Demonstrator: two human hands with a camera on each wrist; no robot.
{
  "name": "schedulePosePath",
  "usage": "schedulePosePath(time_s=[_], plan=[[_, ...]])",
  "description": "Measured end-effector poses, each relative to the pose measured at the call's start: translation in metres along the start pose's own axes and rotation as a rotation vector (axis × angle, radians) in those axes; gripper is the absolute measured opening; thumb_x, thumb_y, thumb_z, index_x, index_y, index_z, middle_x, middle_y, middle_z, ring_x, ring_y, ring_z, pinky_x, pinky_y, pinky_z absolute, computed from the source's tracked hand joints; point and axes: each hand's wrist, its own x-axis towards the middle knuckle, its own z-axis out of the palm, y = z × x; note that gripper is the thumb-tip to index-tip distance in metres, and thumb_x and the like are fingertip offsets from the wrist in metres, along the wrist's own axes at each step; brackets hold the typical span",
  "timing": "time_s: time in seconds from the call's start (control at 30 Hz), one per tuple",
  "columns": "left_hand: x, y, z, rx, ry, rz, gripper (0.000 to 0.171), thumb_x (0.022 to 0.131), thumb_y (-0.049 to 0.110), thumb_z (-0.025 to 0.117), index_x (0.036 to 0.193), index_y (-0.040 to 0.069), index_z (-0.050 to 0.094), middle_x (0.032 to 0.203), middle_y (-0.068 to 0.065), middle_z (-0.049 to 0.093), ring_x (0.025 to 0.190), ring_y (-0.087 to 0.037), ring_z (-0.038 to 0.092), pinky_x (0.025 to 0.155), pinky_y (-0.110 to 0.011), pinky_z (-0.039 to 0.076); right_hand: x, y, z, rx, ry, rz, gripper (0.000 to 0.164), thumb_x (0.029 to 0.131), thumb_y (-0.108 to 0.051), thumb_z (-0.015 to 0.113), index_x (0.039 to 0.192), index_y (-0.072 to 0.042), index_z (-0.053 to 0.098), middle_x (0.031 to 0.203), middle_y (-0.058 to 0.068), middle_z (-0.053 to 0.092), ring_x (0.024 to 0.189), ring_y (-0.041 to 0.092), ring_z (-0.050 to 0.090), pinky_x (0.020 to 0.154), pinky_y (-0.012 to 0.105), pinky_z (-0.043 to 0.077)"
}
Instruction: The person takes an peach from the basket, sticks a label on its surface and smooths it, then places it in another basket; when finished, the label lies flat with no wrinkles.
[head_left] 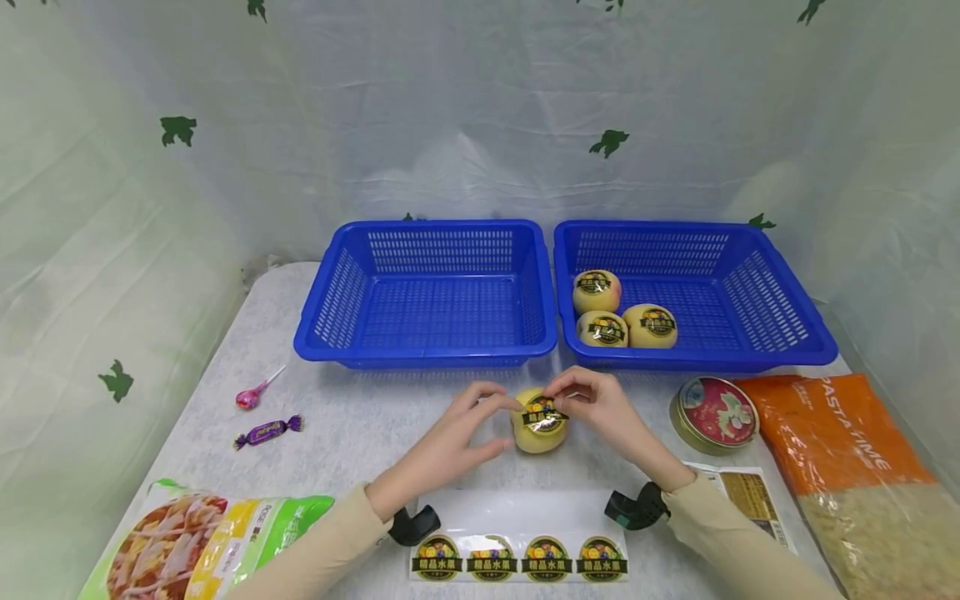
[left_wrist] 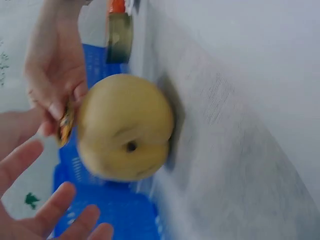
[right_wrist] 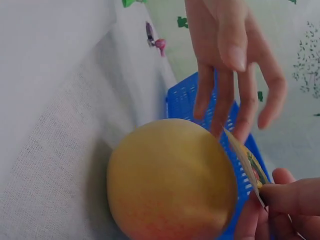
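A yellow peach [head_left: 538, 444] sits on the table between my two hands. My right hand [head_left: 606, 410] pinches a round black-and-gold fruit sticker [right_wrist: 248, 162] by its edge. The right wrist view shows the sticker edge-on, tilted beside the peach, with a gap between them. My left hand [head_left: 457, 437] is at the peach's left side, fingers spread and relaxed, holding nothing. In front lies a white sticker sheet [head_left: 517, 510] with several matching stickers along its near edge.
Two blue baskets stand behind: the left basket [head_left: 438, 362] and the right basket [head_left: 705, 360], which holds three stickered peaches [head_left: 596, 300]. On the right are a round tin [head_left: 716, 415] and a pasta bag [head_left: 855, 467]. Left are a lollipop [head_left: 249, 398], wrapped candy [head_left: 268, 432] and food bag [head_left: 202, 542].
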Motion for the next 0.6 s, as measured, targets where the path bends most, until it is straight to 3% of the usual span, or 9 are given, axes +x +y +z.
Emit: schedulePosePath(time_s=[0.13, 0.3, 0.6], plan=[[0.016, -0.006, 0.012, -0.064, 0.039, -0.019, 0.034, 0.085, 0.029, 0.062, 0.117, 0.025, 0.051, 0.122, 0.008, 0.038, 0.115, -0.009, 0.038, 0.096, -0.036, 0.035, 0.002, 0.005, 0.004, -0.022, 0.031, 0.015, 0.013, 0.082, 0.005, 0.059, 0.092, -0.001, 0.064, 0.093, 0.012, 0.061, 0.083, 0.021, 0.059, 0.071, 0.028, 0.050], [0.028, -0.010, 0.023, -0.114, 0.044, -0.033, 0.032, 0.085, 0.035, 0.060, 0.113, 0.023, 0.053, 0.118, 0.005, 0.039, 0.113, -0.013, 0.041, 0.093, -0.039, 0.036, 0.002, 0.008, 0.008, -0.070, 0.070, -0.029, 0.015, 0.079, 0.007, 0.060, 0.090, -0.002, 0.064, 0.091, 0.008, 0.061, 0.082, 0.020, 0.059, 0.070, 0.027, 0.050], [0.035, -0.010, 0.035, -0.189, 0.051, -0.072, 0.023, 0.084, 0.021, 0.064, 0.104, 0.020, 0.053, 0.111, 0.004, 0.036, 0.101, -0.014, 0.043, 0.084, -0.036, 0.042, -0.004, 0.007, 0.011, -0.212, 0.112, -0.151, 0.023, 0.075, 0.011, 0.064, 0.092, -0.005, 0.064, 0.102, 0.007, 0.056, 0.092, 0.020, 0.055, 0.073, 0.027, 0.050]])
